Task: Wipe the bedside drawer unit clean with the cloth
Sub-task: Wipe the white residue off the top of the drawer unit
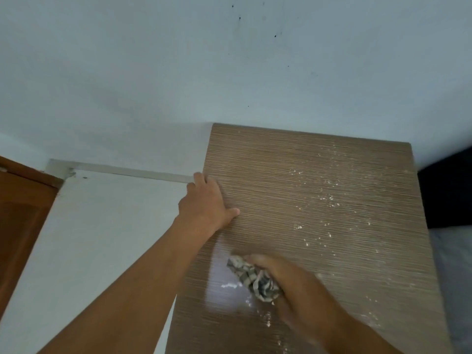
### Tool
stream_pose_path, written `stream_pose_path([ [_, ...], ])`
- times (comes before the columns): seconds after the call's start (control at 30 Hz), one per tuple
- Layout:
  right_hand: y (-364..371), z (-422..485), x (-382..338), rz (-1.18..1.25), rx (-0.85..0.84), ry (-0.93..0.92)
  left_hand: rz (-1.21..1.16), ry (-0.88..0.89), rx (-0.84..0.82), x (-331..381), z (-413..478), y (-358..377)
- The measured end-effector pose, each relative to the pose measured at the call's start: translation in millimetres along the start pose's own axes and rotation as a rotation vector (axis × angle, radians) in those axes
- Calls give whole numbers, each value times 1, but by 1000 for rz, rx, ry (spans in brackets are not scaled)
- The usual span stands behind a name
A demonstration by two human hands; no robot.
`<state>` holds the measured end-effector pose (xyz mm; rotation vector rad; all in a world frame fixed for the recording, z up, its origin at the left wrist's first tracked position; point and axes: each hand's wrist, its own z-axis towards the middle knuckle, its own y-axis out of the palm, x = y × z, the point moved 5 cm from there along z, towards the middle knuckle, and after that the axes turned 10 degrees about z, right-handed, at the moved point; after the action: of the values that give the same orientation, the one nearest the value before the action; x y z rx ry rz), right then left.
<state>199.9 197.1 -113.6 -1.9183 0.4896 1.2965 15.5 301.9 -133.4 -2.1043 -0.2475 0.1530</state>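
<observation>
The bedside drawer unit (293, 190) shows its brown wood-grain top from above, set against the pale wall. White crumbs and dust speckle its right half and near part. My left hand (205, 203) grips the unit's left edge, thumb lying on the top, fingers curled over the side. My right hand (288, 282), blurred, holds a bunched checked cloth (255, 279) pressed on the near part of the top. A shinier patch lies just left of the cloth.
A pale floor (102, 238) with a skirting strip (122, 171) lies left of the unit. A brown wooden door (23, 213) stands at the far left. Something dark (447, 190) and a grey surface (454, 277) sit right of the unit.
</observation>
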Motion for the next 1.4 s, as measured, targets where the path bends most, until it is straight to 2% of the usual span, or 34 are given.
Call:
stream_pose_path([
  [0.07, -38, 4, -5, 20, 173, 13, 6, 91, 25, 15, -1, 2],
  [0.17, -102, 22, 7, -88, 380, 42, 0, 146, 1, 24, -1, 7],
  [0.33, -188, 81, 17, -429, 494, 116, -58, 130, -40, 25, 4, 9],
  [0.5, -205, 150, 24, -721, 344, -28, -81, 104, -78, 29, 5, 8],
  [0.6, -190, 168, 44, -814, 172, -8, -99, 96, -94, 29, 5, 8],
  [0.7, -175, 159, 71, -653, 94, 9, -98, 96, -97, 29, 5, 9],
  [0.87, -153, 145, 81, -444, 183, -68, -119, 91, -101, 28, 5, 9],
  [1.03, -123, 110, 77, -414, 113, -92, -117, 101, -99, 28, 6, 9],
  [1.33, -17, -11, 56, -413, -61, -139, -104, 111, -82, 25, 7, 12],
  [1.4, -7, -28, 49, -351, -108, -148, -107, 112, -78, 25, 7, 12],
])
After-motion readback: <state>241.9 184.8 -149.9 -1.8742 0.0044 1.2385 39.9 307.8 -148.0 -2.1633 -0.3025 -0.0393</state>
